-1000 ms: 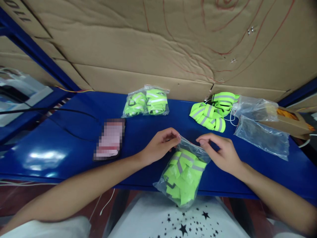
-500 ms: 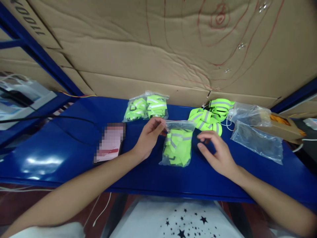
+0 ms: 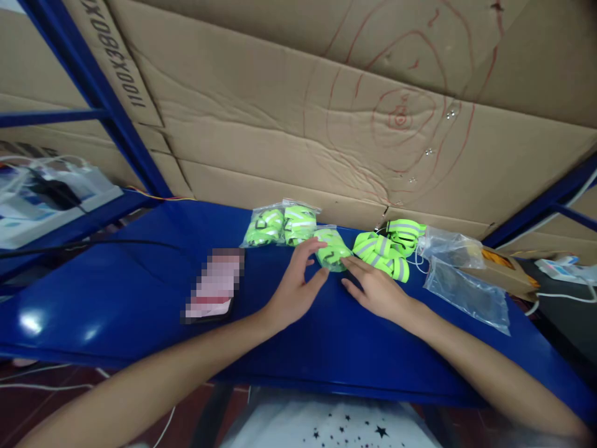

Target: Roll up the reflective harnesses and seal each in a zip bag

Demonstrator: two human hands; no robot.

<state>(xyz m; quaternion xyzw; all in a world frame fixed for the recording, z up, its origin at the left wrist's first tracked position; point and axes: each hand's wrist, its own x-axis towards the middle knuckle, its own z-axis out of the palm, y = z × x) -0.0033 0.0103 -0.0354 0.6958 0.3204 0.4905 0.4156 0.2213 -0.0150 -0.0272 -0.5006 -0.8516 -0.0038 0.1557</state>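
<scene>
A clear zip bag packed with a neon-yellow reflective strap (image 3: 330, 247) lies toward the back of the blue table, beside two similar filled bags. My left hand (image 3: 301, 280) is at its left side, thumb and fingers apart. On its right side, the outstretched fingers of my right hand (image 3: 373, 286) touch or nearly touch the bag. Both hands look open. The two other filled bags, one on the left (image 3: 265, 228) and one in the middle (image 3: 300, 223), stand by the cardboard. Loose reflective straps (image 3: 382, 254) are heaped just beyond my right hand.
Flat clear bags (image 3: 466, 292) lie on the right, next to a small cardboard box (image 3: 506, 270). A phone (image 3: 214, 286) rests on the left of the blue table (image 3: 116, 280). Cardboard (image 3: 252, 143) walls the back. A black cable (image 3: 93, 244) crosses at left.
The filled bag has moved back from the table's middle to beside the other two bags. Both hands moved with it, and my left fingers have left its top edge.
</scene>
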